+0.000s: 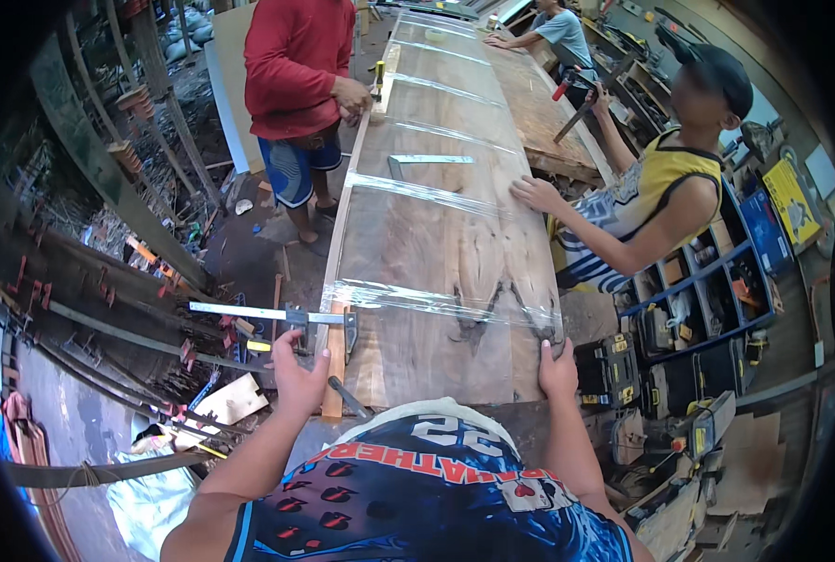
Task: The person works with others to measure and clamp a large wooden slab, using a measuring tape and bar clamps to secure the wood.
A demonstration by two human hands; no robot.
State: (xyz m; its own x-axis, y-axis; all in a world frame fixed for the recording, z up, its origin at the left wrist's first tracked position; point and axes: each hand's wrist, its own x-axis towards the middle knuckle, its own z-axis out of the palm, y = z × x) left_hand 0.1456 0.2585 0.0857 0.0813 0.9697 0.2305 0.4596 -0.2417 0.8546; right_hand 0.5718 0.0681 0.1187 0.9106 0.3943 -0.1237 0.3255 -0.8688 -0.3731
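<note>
A long wooden slab (417, 244) banded with clear plastic wrap stretches away from me, a light strip (333, 398) along its left edge. My left hand (300, 370) is at the near left edge, just below a bar clamp (235, 309), fingers curled; what they grip is unclear. My right hand (556, 367) is closed around the slab's near right edge. A metal square (432, 161) lies on the slab, and a dark tool (352, 398) hangs by its near left corner.
A person in red (286, 84) stands at the left; a person in yellow (661, 206) at the right touches the slab and holds a tool. Another person (553, 42) is farther back beside a second board (553, 122). Tool bins (699, 281) line the right; metal bars and clamps line the left.
</note>
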